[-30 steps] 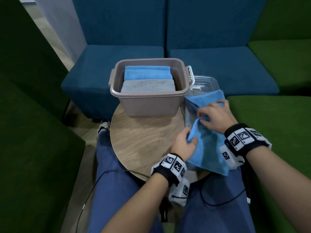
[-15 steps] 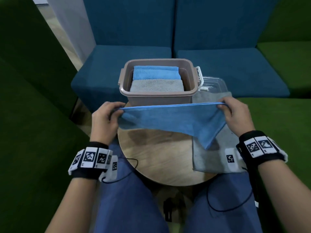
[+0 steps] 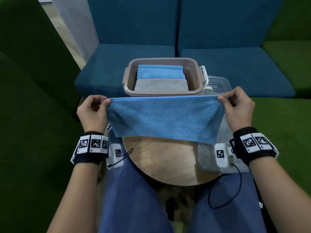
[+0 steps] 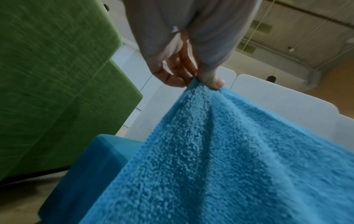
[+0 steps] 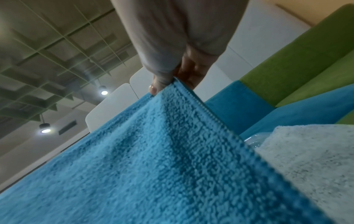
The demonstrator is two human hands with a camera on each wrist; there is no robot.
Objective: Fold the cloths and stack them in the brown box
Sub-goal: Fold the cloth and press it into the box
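A blue cloth point(image 3: 165, 118) hangs stretched flat in the air between my hands, above the round wooden table point(image 3: 161, 162). My left hand point(image 3: 94, 110) pinches its top left corner point(image 4: 199, 84) and my right hand point(image 3: 235, 106) pinches its top right corner point(image 5: 172, 84). Behind it stands the brown box point(image 3: 129, 78), holding a folded blue cloth point(image 3: 159, 72) at the back and a folded grey cloth point(image 3: 161, 84) in front. A grey cloth point(image 3: 208, 158) lies flat on the table's right side, partly hidden by the held cloth point(image 5: 306, 151).
A clear plastic lid point(image 3: 217, 83) lies to the right of the box. Blue sofa seats point(image 3: 235, 69) stand behind the table and green upholstery point(image 3: 33, 115) flanks both sides. My knees in blue trousers point(image 3: 131, 199) sit under the table's near edge.
Both hands lifted the blue cloth off the grey one at the table's right and spread it wide in front of the box. The left hand moved far to the left.
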